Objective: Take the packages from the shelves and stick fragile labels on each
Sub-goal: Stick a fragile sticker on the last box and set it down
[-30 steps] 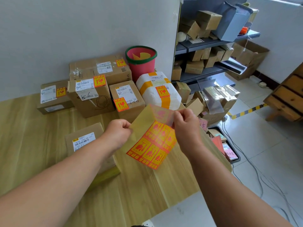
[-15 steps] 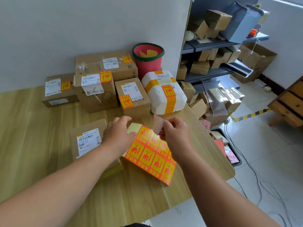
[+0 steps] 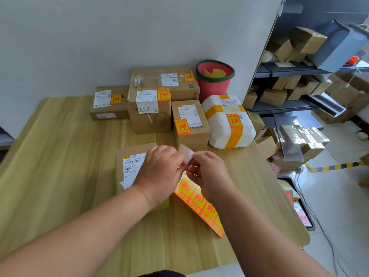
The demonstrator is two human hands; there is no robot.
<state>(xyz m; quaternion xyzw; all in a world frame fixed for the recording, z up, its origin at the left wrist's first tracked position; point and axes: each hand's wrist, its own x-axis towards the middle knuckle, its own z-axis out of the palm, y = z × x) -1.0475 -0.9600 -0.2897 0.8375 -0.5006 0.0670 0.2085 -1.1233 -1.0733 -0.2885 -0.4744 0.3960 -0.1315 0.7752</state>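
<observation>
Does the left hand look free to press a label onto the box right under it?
Probably not yet: the left hand hovers over the unlabelled box, but it and the right hand are both pinching the peeled label.

Both forearms were bare from the lower frame edge to the wrists, with no sleeve, cuff, watch or band visible on either. The bare left hand and bare right hand carried no gloves or rings that could be made out. A dark, rounded strip of clothing showed at the bottom edge.
</observation>
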